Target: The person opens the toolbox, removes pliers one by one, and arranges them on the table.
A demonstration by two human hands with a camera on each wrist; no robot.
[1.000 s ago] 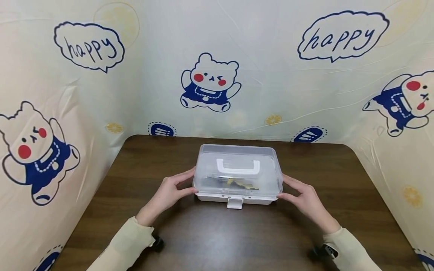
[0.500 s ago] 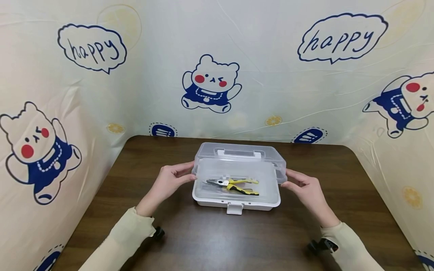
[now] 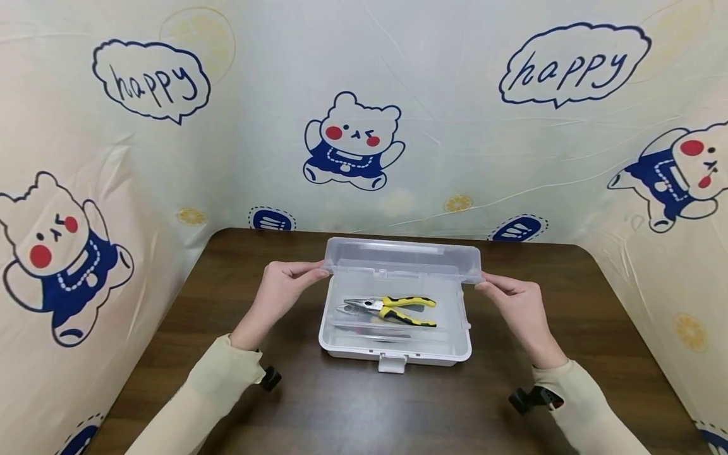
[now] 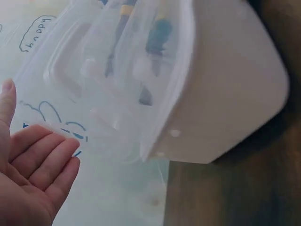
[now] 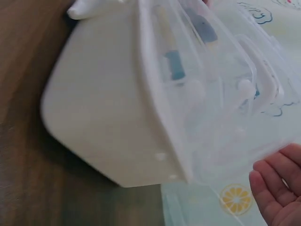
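toolbox [image 3: 421,357] sits toward twelve o'clock on the worktop [image 3: 364,411], left grip [image 3: 280,292] pinching its lid [image 3: 400,254] at ten o'clock, right grip [image 3: 520,309] at two. uneven lifting could twist the lid, or a slip drop it. the left wrist view reveals the end wall [image 4: 235,84]; only the head view shows yellow-handled pliers [image 3: 372,304] clearly.

Brown table [image 3: 364,407] before a pale printed cloth [image 3: 449,151]
The cloth hangs behind the wood-grained table and along both sides. Three red-cheeked bears [image 3: 349,167] in blue decorate it, with two speech bubbles [image 3: 152,80] reading "happy" higher up. Citrus slices [image 3: 458,203] and dashed-edged blue ovals [image 3: 272,220] show near the table's far edge.
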